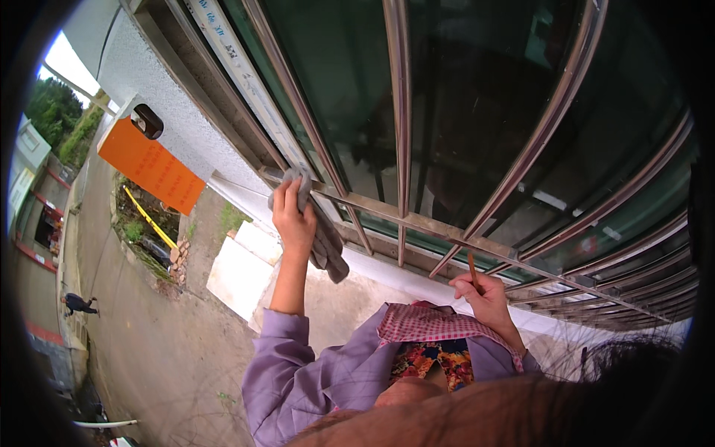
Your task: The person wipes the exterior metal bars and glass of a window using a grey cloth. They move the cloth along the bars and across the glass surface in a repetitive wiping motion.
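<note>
My left hand (295, 218) grips a crumpled grey cloth (328, 243), pressing part of it against the lower left corner of a barred window. A metal crossbar (380, 208) of the window grille runs from there past both hands. My right hand (485, 299) pinches a thin brown stick (473, 272) that points up towards the crossbar. Its lower end is hidden in the fingers. Upright metal bars (401, 112) stand in front of the dark window glass (480, 100).
An orange sign (153, 162) with writing juts from the white wall (184, 106) at left. Pale slabs (241, 279) lie on the ground below. Beyond are a planted pit with a yellow bar (149, 218), a paved road (134, 346) and a person (78, 303) walking.
</note>
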{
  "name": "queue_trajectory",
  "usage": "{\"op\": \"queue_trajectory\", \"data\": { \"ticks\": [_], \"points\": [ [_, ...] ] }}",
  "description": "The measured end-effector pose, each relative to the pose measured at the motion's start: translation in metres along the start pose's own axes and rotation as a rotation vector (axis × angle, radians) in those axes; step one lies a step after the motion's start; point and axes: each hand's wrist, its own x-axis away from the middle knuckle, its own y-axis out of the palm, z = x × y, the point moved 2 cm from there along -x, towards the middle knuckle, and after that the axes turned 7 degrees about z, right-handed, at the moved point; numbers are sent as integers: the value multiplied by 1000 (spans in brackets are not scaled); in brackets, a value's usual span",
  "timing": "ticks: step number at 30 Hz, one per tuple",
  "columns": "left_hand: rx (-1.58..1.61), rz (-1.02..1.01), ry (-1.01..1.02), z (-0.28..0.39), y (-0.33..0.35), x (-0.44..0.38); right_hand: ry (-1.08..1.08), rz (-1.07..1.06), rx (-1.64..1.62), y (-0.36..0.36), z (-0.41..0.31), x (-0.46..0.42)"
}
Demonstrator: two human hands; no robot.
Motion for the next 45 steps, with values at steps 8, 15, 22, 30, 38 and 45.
{"op": "queue_trajectory", "data": {
  "ticks": [8,15,22,30,38,45],
  "points": [
    [-393,-272,-37,-3,37,-23,31,-1,6,1,0,2],
    [76,-95,-149,21,37,-1,-15,2,16,-4,6,-3],
    [-125,-66,-76,-16,35,-13,-76,-64,-13,8,-14,-9],
    [306,-49,-248,7,40,21,-5,-73,-45,0,-3,5],
    [561,-113,-257,-6,24,27,-17,-131,-10,2,-8,2],
    [1326,-279,-1128,-8,-15,53,-11,-330,98,14,5,-18]
  ]
}}
